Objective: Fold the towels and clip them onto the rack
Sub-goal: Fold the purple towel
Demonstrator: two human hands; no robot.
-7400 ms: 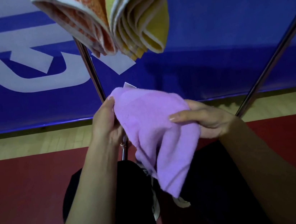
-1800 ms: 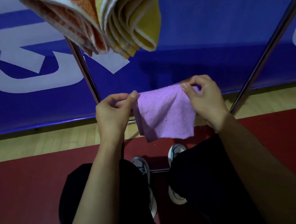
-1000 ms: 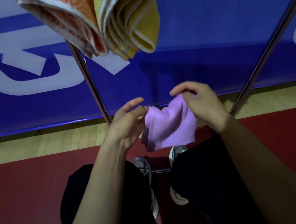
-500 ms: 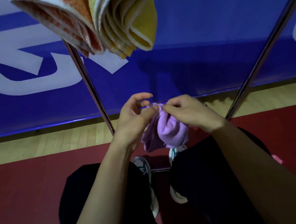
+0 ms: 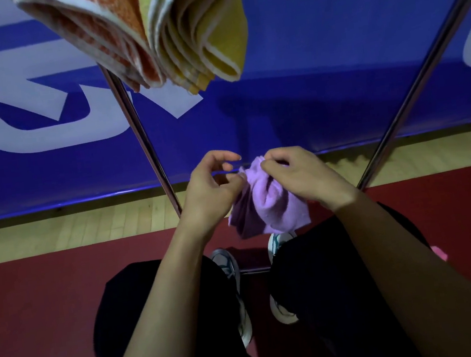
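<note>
My right hand (image 5: 303, 178) pinches top edge of lilac towel (image 5: 268, 207), folded bundle hanging below my grip, above my knees. My left hand (image 5: 211, 187) pinches same edge from left (thumb and finger curled). Orange towel (image 5: 101, 34) and yellow towel (image 5: 202, 27) hang folded far above, rack pole (image 5: 146, 148) beneath.

left hand (image 5: 210, 186): fingers curled, pinching cloth | right hand (image 5: 297, 170): fingers curled, pinching cloth | forearms converge forward

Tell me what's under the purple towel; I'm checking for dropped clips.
Below the purple towel: red floor, two shoes, a rack bar. No clip visible; legs hide the rest.
</note>
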